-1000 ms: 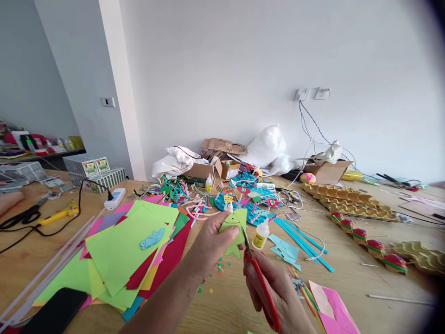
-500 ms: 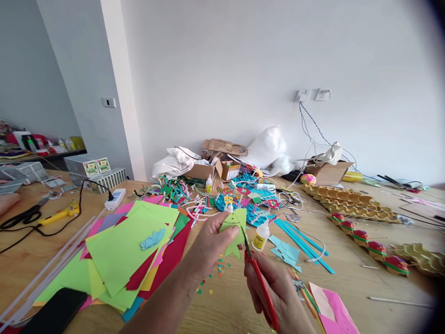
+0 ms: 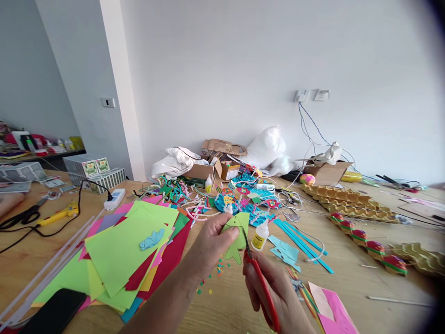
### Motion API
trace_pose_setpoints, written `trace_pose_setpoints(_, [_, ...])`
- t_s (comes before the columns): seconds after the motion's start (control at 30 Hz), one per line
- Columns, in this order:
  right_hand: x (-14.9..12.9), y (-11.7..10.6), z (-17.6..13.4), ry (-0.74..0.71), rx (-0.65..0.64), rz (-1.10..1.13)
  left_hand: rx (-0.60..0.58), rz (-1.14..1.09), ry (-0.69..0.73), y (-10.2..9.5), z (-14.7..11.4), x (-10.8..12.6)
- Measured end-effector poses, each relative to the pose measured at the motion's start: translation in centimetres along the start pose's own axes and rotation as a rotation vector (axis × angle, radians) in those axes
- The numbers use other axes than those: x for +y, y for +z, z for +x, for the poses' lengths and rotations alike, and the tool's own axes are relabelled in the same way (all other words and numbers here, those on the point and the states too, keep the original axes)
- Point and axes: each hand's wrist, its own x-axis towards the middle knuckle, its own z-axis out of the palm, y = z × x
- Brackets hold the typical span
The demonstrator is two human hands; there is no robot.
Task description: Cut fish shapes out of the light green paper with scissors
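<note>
So the green paper fish (image 3: 237,243) is held up just above the wooden table (image 3: 215,320), roughly front and centre. It's bright lime, with a dark drawn outline, a dot for an eye and a curved line behind the head. It points head up, forked tail down, and there's a plain corner of paper sticking out past the outline at upper right.

The left hand (image 3: 215,236) has it pinched tight, thumb pressed flat over the front, so part of the body is covered. The right hand (image 3: 274,283) has its fingers curled round a pair of red-handled scissors (image 3: 260,285), blades up against the fish's right edge. Can't really tell how far apart the blades are.

Space is pretty tight, tbh. A white glue bottle (image 3: 260,235) with a yellow label stands just beyond the scissors, and a tangle of colourful cut-outs (image 3: 243,199) fills the table behind. Blue strips (image 3: 302,246) and blue scraps (image 3: 285,253) lie to the right, with pink paper (image 3: 335,308) nearer the front. Over on the left there's a messy stack of coloured sheets (image 3: 121,248) with a blue cut-out (image 3: 152,239) on top and a black phone (image 3: 55,311) by its near corner. Tiny paper dots (image 3: 210,291) are scattered below the fish.
</note>
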Motion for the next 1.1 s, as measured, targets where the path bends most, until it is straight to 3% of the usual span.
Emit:
trace_pose_setpoints(0.7, [0.36,-0.26,0.39,-0.019,-0.002,-0.132,0.003,-0.091,-0.014,0.34,0.16,0.07])
trace_pose_setpoints(0.87, [0.53,-0.05,0.38,-0.013,-0.004,-0.124,0.028,-0.038,-0.003,0.14,0.27,-0.16])
trace_pose_setpoints(1.1, [0.15,-0.14,0.12,-0.007,-0.027,-0.053,-0.044,0.087,0.011,-0.22,0.29,0.09])
